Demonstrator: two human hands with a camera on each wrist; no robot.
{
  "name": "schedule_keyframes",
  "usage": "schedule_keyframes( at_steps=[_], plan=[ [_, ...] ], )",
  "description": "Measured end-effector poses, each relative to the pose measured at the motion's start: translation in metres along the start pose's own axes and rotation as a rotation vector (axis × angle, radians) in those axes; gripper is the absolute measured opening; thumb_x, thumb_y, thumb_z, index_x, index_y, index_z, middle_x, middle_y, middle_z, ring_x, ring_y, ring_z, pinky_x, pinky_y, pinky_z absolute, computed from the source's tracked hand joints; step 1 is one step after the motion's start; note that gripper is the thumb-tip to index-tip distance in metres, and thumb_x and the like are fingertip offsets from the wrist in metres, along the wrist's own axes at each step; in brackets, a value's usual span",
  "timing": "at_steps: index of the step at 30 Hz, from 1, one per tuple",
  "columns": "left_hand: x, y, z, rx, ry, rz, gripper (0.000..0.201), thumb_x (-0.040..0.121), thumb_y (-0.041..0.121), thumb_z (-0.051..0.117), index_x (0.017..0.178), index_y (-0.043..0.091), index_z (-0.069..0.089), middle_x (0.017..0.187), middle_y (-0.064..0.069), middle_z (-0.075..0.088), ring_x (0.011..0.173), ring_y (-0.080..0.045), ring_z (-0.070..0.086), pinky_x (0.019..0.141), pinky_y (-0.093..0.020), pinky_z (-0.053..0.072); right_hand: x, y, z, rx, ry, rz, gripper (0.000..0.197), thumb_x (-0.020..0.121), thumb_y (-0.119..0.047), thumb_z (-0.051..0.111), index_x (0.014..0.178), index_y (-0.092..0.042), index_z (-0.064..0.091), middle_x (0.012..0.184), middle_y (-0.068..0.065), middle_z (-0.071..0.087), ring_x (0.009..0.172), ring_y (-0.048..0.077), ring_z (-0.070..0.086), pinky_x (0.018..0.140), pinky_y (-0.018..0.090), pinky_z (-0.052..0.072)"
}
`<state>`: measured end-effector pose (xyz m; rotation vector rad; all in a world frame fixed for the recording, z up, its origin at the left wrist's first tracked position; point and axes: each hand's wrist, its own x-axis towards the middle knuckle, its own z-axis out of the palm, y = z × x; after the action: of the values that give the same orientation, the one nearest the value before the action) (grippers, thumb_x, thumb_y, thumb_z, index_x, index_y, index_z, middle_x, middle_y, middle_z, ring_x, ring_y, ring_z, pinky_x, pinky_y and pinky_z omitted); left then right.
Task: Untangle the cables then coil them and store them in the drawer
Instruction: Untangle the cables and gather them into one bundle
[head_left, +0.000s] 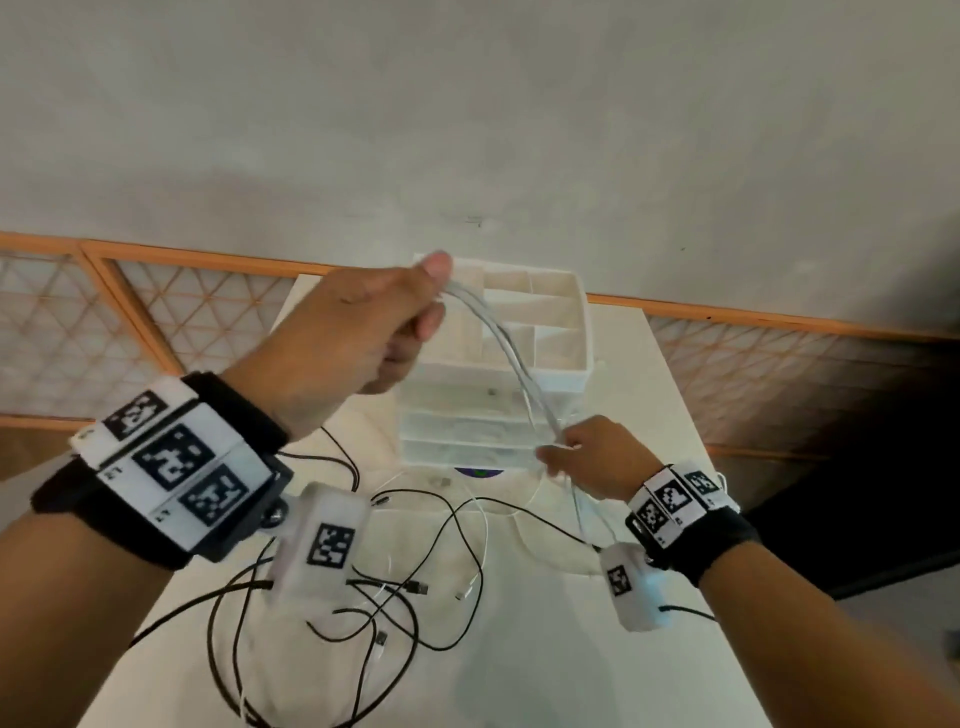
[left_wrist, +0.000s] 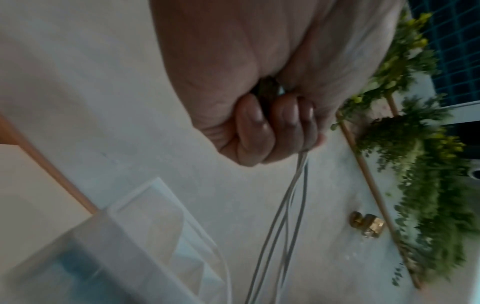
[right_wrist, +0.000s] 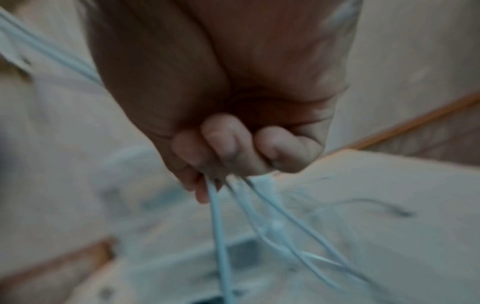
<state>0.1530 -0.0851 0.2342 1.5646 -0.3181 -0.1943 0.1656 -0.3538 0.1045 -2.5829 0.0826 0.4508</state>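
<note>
White cable (head_left: 511, 358) is doubled into several strands and strung in the air in front of the white drawer unit (head_left: 498, 405), running from the left hand (head_left: 358, 332) up near the unit's open top tray down to the right hand (head_left: 587, 457) by its lower drawers. Left hand fingers (left_wrist: 257, 131) are curled shut around the upper strands with the thumb pressing on top; right hand fingers (right_wrist: 223, 144) are curled, pinching the lower strands, with loose ends trailing below toward the desk (head_left: 597, 675). Looks like the coiling step: best to keep strands even and lightly taut, feed equal loops, and avoid dragging in the black cables (head_left: 363, 613) lying tangled on the desk in front of the unit. Left forearm is raised and angled up toward the unit; right wrist sits lower, knuckles up. All drawers appear closed.
</note>
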Motion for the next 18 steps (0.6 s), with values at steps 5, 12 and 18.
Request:
schedule_keyframes(
  at_steps=[5,12,18],
  plan=[
    [-0.018,-0.033,-0.032,0.214,-0.004,-0.18,0.048,0.095,0.052,0.048,0.066,0.014,0.055,0.056,0.002,0.029,0.049,-0.015,0.023,0.048,-0.026,0.02,0.029,0.062,-0.023,-0.01,0.463,0.328,0.027,0.091,-0.04,0.067,0.083,-0.014,0.069,0.09,0.014,0.071,0.088,0.033,0.065,0.072,0.026,0.041],
    [-0.027,-0.133,-0.041,0.806,-0.115,-0.4,0.045,0.101,0.045,0.044,0.067,0.015,0.049,0.06,0.005,0.048,0.056,-0.015,0.045,0.06,-0.032,0.037,0.029,0.061,-0.034,0.194,0.467,0.194,0.07,0.09,-0.018,0.066,0.15,-0.035,0.035,0.117,0.0,0.072,0.117,0.027,0.063,0.097,0.035,0.046],
    [-0.026,-0.15,-0.019,0.39,-0.049,-0.495,0.046,0.096,0.048,0.055,0.074,0.009,0.064,0.062,-0.002,0.052,0.056,-0.014,0.046,0.053,-0.027,0.034,-0.021,-0.004,0.048,0.327,0.61,-0.209,0.023,0.08,-0.01,0.072,0.094,-0.027,0.065,0.052,-0.011,0.056,0.05,0.007,0.052,0.059,0.018,0.044]
  ],
)
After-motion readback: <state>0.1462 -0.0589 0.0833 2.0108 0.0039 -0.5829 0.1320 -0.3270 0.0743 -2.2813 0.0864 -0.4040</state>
